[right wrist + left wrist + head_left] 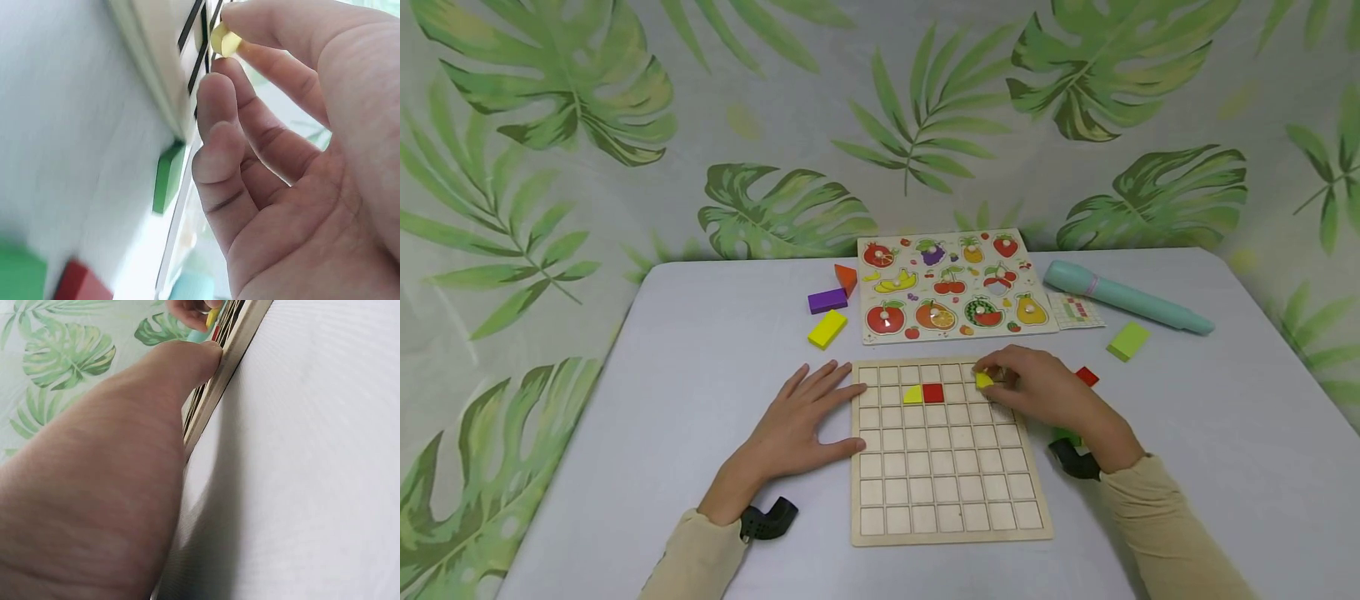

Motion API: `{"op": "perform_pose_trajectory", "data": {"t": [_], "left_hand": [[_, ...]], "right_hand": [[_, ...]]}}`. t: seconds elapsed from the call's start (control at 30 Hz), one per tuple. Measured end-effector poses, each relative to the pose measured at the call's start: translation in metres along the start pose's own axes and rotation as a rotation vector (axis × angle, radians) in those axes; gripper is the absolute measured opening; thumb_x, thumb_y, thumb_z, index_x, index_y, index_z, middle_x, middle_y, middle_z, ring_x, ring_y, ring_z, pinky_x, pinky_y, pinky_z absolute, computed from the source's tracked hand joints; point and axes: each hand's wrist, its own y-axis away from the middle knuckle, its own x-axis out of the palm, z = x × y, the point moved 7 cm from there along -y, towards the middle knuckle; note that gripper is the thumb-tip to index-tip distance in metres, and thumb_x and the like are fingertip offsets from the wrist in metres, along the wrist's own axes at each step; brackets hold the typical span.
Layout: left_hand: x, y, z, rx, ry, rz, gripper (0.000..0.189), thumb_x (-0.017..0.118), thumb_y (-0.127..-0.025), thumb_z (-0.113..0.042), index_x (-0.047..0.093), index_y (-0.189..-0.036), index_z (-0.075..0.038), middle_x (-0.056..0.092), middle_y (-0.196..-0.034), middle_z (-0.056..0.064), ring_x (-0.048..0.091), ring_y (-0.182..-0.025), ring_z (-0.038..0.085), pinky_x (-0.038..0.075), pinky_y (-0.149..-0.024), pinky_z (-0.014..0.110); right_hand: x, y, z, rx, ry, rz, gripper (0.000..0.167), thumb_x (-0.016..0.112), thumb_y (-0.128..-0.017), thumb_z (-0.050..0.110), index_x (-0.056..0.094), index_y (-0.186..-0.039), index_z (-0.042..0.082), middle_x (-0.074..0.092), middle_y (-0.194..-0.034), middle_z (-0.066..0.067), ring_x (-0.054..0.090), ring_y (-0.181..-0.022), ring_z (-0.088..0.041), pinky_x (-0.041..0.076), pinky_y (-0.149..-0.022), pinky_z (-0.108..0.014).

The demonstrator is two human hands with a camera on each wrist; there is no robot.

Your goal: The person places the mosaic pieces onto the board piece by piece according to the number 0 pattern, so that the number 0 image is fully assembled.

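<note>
On the table lies a wooden grid board (956, 485) with square cells. In its second row, a yellow quarter-round piece (913, 396) sits beside a red square piece (933, 392). My right hand (1041, 387) pinches a yellow block (225, 41) between thumb and fingertips, over the board's far right cells; its other fingers are bent loosely. With fingers spread, my left hand (797, 425) rests along the board's left side, thumb and index fingertip at the edge. In the left wrist view the thumb (200, 359) touches the board's rim.
Behind the grid stands a fruit puzzle board (925, 289), with a turquoise pen-shaped object (1127, 297) and a printed card (1077, 311) at its right. Purple (827, 301), orange (846, 278) and yellow (828, 329) blocks lie left; light green (1128, 341) and red (1087, 377) blocks lie right.
</note>
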Motion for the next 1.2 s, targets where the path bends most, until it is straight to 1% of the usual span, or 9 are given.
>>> {"op": "perform_pose_trajectory", "data": {"t": [0.2,0.3,0.4,0.63,0.7,0.87,0.93,1.03,1.2], "left_hand": [[0.0,0.0,0.0,-0.002,0.004,0.004,0.074,0.065,-0.089,-0.065,0.05,-0.154,-0.031,0.032,-0.169,-0.002,0.021,-0.159,0.021,0.007,-0.131,0.049],[0.0,0.0,0.0,0.0,0.001,0.003,0.074,0.065,-0.089,-0.065,0.05,-0.154,-0.031,0.032,-0.169,-0.002,0.021,-0.159,0.021,0.007,-0.131,0.049],[0.0,-0.001,0.0,0.007,-0.009,-0.003,0.074,0.065,-0.089,-0.065,0.05,-0.153,-0.031,0.033,-0.168,-0.001,0.022,-0.159,0.021,0.008,-0.131,0.05],[0.002,-0.003,0.0,0.011,-0.013,0.007,0.074,0.064,-0.09,-0.066,0.049,-0.154,-0.031,0.032,-0.169,-0.002,0.021,-0.159,0.021,0.008,-0.131,0.05],[0.001,-0.003,0.0,0.01,-0.008,0.007,0.074,0.064,-0.09,-0.065,0.05,-0.154,-0.031,0.032,-0.169,-0.002,0.021,-0.159,0.021,0.007,-0.131,0.05],[0.0,-0.002,0.0,0.005,-0.008,0.007,0.074,0.064,-0.09,-0.065,0.05,-0.154,-0.031,0.032,-0.169,-0.001,0.021,-0.159,0.021,0.007,-0.131,0.049],[0.0,-0.002,0.0,0.004,-0.006,0.009,0.074,0.064,-0.09,-0.065,0.05,-0.154,-0.031,0.032,-0.169,-0.001,0.021,-0.159,0.022,0.007,-0.131,0.05],[-0.001,-0.001,0.0,0.001,0.002,0.01,0.074,0.065,-0.09,-0.064,0.05,-0.154,-0.031,0.032,-0.169,-0.001,0.021,-0.159,0.022,0.007,-0.131,0.05],[-0.001,0.0,-0.001,0.0,0.009,0.009,0.073,0.065,-0.09,-0.064,0.05,-0.154,-0.031,0.032,-0.169,-0.002,0.021,-0.159,0.021,0.007,-0.131,0.05]], "right_hand": [[0.013,-0.007,0.011,0.014,-0.025,0.044,0.029,0.078,-0.092,0.019,0.073,-0.12,0.015,0.064,-0.095,0.007,0.055,-0.081,-0.01,0.05,-0.069,-0.027],[0.019,-0.01,0.015,0.019,-0.037,0.065,0.029,0.077,-0.093,0.02,0.073,-0.121,0.016,0.063,-0.097,0.007,0.054,-0.08,-0.01,0.049,-0.068,-0.027],[0.024,-0.01,0.017,0.014,-0.026,0.071,0.031,0.078,-0.093,0.022,0.072,-0.123,0.017,0.064,-0.101,0.006,0.054,-0.08,-0.011,0.049,-0.068,-0.026],[0.027,-0.01,0.02,-0.01,0.01,0.073,0.033,0.078,-0.093,0.025,0.072,-0.125,0.018,0.068,-0.115,0.006,0.054,-0.087,-0.011,0.05,-0.075,-0.028],[0.028,-0.01,0.022,-0.011,0.008,0.078,0.034,0.079,-0.093,0.025,0.072,-0.126,0.019,0.068,-0.113,0.006,0.054,-0.086,-0.011,0.05,-0.074,-0.028],[0.029,-0.011,0.024,-0.006,0.013,0.083,0.035,0.078,-0.093,0.024,0.072,-0.127,0.019,0.069,-0.117,0.006,0.056,-0.091,-0.012,0.052,-0.079,-0.031],[0.028,-0.01,0.024,-0.011,0.022,0.083,0.035,0.078,-0.093,0.024,0.072,-0.127,0.019,0.069,-0.121,0.004,0.056,-0.097,-0.012,0.053,-0.085,-0.033],[0.025,-0.009,0.025,-0.013,0.023,0.085,0.035,0.078,-0.093,0.024,0.071,-0.127,0.018,0.069,-0.122,0.003,0.057,-0.094,-0.012,0.053,-0.082,-0.033],[0.017,-0.003,0.021,0.01,0.013,0.079,0.036,0.079,-0.093,0.023,0.071,-0.127,0.018,0.067,-0.115,0.005,0.054,-0.083,-0.011,0.048,-0.07,-0.027]]}}
